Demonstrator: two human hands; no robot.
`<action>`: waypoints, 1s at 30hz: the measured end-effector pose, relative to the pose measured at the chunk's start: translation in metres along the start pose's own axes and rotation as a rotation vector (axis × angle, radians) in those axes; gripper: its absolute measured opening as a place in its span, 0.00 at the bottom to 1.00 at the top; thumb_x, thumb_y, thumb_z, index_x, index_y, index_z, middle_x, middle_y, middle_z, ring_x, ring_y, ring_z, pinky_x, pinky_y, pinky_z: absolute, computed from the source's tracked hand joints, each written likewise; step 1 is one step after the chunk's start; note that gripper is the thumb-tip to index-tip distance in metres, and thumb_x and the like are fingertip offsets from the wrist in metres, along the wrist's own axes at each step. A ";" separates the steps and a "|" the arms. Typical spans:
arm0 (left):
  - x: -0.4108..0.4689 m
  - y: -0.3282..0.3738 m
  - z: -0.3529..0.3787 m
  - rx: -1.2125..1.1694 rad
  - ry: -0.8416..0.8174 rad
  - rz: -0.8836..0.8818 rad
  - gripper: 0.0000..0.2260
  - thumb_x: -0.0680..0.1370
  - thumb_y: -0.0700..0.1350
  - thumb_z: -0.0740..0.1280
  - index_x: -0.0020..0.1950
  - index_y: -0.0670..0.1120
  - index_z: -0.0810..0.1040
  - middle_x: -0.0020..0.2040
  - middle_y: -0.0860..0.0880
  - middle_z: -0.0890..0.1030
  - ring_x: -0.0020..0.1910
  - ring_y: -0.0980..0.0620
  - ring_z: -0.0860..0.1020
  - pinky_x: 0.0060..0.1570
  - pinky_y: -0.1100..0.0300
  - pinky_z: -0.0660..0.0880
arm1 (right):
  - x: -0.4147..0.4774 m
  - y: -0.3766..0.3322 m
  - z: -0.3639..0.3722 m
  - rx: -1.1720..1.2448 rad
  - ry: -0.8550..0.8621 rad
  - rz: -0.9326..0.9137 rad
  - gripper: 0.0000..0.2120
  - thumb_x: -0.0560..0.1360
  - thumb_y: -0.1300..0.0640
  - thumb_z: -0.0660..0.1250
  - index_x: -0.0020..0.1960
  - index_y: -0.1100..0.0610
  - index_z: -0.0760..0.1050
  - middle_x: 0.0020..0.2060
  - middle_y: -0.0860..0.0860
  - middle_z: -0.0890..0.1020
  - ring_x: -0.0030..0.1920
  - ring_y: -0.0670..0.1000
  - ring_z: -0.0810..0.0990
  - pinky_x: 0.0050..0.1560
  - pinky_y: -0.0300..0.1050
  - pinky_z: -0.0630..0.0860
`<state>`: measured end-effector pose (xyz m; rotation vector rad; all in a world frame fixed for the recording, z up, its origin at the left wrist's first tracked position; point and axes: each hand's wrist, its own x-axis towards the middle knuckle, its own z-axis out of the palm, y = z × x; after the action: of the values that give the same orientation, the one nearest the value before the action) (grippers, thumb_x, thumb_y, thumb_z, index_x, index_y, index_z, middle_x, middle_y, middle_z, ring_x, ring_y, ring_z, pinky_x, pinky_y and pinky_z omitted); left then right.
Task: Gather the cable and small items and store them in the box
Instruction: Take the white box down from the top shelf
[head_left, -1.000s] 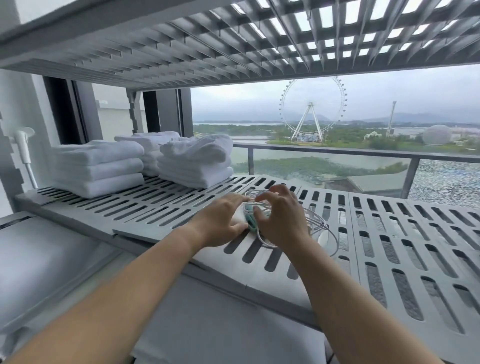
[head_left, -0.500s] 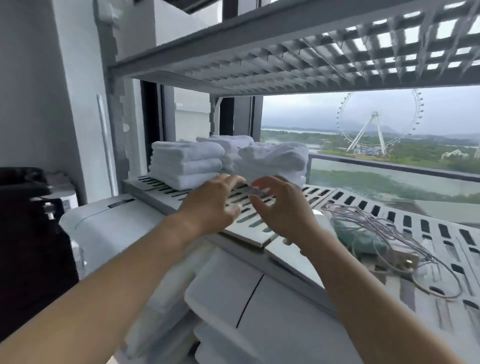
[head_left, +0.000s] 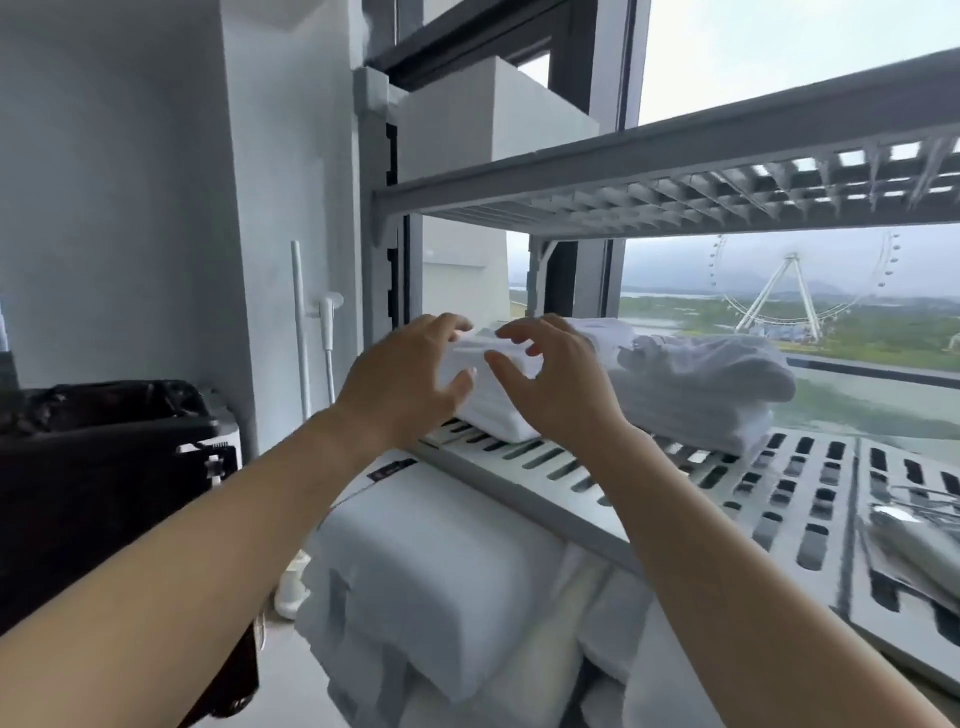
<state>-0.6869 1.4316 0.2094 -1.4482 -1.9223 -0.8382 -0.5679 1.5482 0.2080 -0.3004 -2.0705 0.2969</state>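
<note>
Head cam: both arms reach fwd, hands side by side near frame centre, in front of a folded white towel stack (head_left: 480, 408) at the left end of the slotted shelf (head_left: 779, 493). Left hand (head_left: 405, 382) has fingers loosely curved w/ thumb spread, nothing in it. Right hand (head_left: 553, 387) is the same, fingers arched and relaxed, holding nothing. The fingertips of the two hands are near each other but apart. Can't tell whether either hand touches the towels or just hovers before them.

The cable (head_left: 930, 499), thin pale loops, lies on the same shelf at approx 4 o'clock from the right hand, well apart from it and cut by the right frame edge. A small pale item (head_left: 904, 535) sits just under the loops; it is blurred, so no more detail. The white box (head_left: 498, 114) stands on the upper shelf (head_left: 675, 171), approx 12 o'clock from both hands, well above them.

A 2nd towel pile (head_left: 701, 384) lies at 3 o'clock, just beside the first stack. A black bin (head_left: 104, 467) is at 9 o'clock on the left, and white padded bundles (head_left: 431, 571) sit below the shelf at 6 o'clock. A ferris wheel (head_left: 789, 291) shows through the window
</note>
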 end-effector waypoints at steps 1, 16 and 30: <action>0.005 -0.013 -0.006 0.008 0.012 0.006 0.20 0.74 0.53 0.65 0.64 0.54 0.67 0.61 0.53 0.76 0.55 0.51 0.75 0.50 0.56 0.73 | 0.008 -0.007 0.008 -0.003 0.008 -0.005 0.13 0.73 0.48 0.66 0.55 0.52 0.76 0.51 0.49 0.79 0.45 0.46 0.76 0.43 0.39 0.69; 0.098 -0.108 -0.031 -0.020 0.220 0.117 0.14 0.77 0.55 0.60 0.61 0.54 0.70 0.59 0.54 0.77 0.55 0.54 0.76 0.48 0.60 0.73 | 0.136 -0.041 0.055 -0.124 0.147 -0.149 0.12 0.73 0.48 0.67 0.53 0.53 0.77 0.51 0.49 0.79 0.47 0.48 0.77 0.47 0.42 0.72; 0.213 -0.160 -0.015 -0.111 0.315 0.204 0.13 0.77 0.52 0.60 0.61 0.51 0.71 0.56 0.53 0.77 0.51 0.57 0.74 0.47 0.61 0.70 | 0.254 -0.022 0.073 -0.168 0.237 -0.279 0.11 0.73 0.48 0.66 0.52 0.51 0.77 0.50 0.47 0.79 0.44 0.44 0.75 0.44 0.38 0.69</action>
<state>-0.8914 1.5137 0.3596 -1.4489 -1.4904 -1.0202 -0.7572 1.6057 0.3852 -0.1363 -1.8758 -0.0786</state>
